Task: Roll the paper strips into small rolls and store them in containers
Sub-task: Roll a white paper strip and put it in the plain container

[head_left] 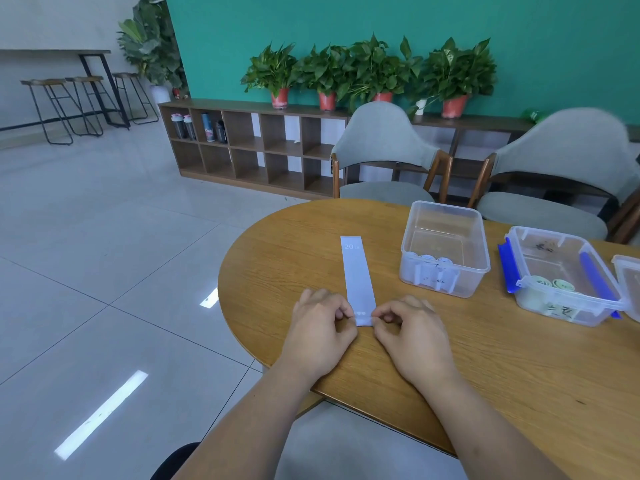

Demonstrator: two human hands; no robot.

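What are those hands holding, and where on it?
The left hand and right hand pinch the paper strip at its near end, one at each side edge. The rest lies flat on the table.

pale blue strip [358, 275], wood-grain table [485, 358]

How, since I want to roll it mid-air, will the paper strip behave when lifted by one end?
Probably floppy: the paper strip is thin and lies flat on the table, so it would droop. Likely light: the left hand and right hand pinch its end. It should hold a curl, like the rolls in the clear container.
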